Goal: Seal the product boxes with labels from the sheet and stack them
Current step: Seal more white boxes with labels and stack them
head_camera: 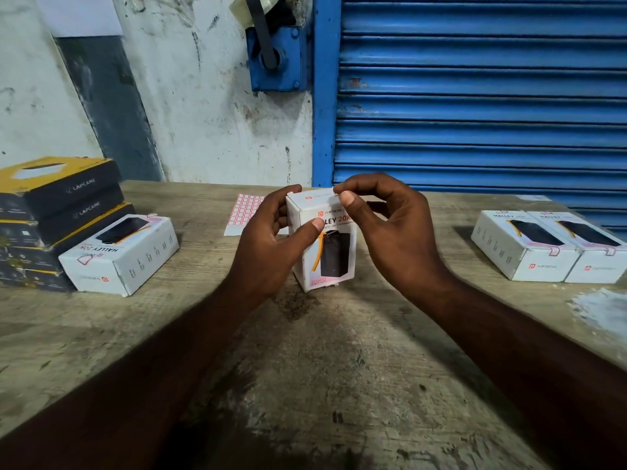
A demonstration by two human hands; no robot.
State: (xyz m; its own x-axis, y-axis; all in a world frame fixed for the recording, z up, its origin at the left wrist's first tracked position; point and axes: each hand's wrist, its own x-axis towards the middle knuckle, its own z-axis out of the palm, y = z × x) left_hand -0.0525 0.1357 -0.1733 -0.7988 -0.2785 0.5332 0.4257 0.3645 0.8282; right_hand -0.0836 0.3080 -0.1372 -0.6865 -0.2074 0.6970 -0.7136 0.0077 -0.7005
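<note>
Blue shutter (pixel 475 96), scuffed wall (pixel 203 113) — wooden table (pixel 339 368)

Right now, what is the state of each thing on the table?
held box: upright, gripped by left hand
right hand: pinches held box's top edge
label sheet: flat, behind the hands
left box: lying flat
right boxes: lying side by side, labelled
shutter: down
</note>
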